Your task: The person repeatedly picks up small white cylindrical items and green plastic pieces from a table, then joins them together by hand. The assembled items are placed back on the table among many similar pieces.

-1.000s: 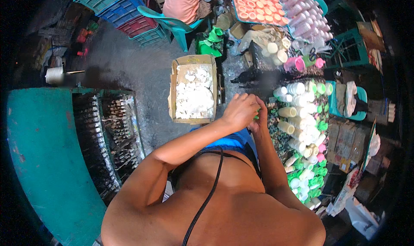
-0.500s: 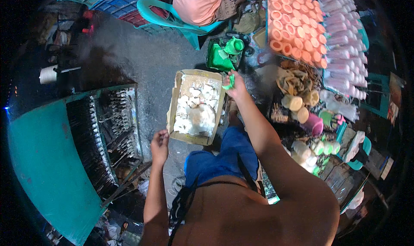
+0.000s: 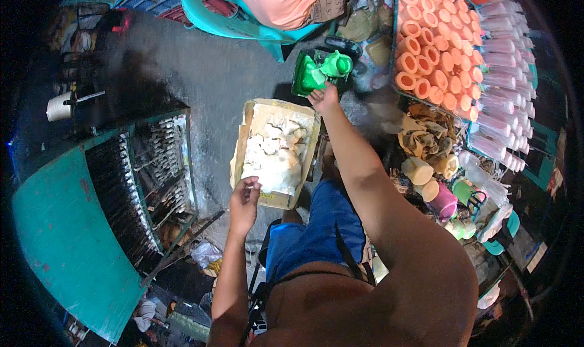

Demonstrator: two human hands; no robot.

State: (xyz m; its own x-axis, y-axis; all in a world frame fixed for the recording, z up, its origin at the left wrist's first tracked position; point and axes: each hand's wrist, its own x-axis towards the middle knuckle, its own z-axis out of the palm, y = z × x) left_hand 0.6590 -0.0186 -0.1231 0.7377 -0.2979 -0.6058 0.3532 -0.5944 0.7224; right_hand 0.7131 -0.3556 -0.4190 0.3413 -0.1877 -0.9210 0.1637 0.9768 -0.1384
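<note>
- The worker's left hand (image 3: 245, 202) hangs over the 7 o'clock corner of a shallow tan cardboard box (image 3: 286, 201), its fingers loosely curled and narrow; I can't make out whether they hold anything.
- Lumpy white pieces (image 3: 272, 167) lie inside that box, heaped thickest toward 6 o'clock.
- The right hand (image 3: 324, 96) is stretched out to the 6 o'clock edge of a black rectangular tray (image 3: 297, 66), fingers bent; I can't tell from here what, if anything, is in them.
- That tray sits at 1 o'clock from the box, with bright green crumpled pieces (image 3: 312, 74) and a round green cup-like form (image 3: 336, 64) in it.
- Orange open-mouthed cups (image 3: 420, 64) stand in rows at 2 o'clock.
- At 12 o'clock, 1 co-worker in an orange shirt (image 3: 277, 3) sits on a teal plastic chair (image 3: 210, 15).
</note>
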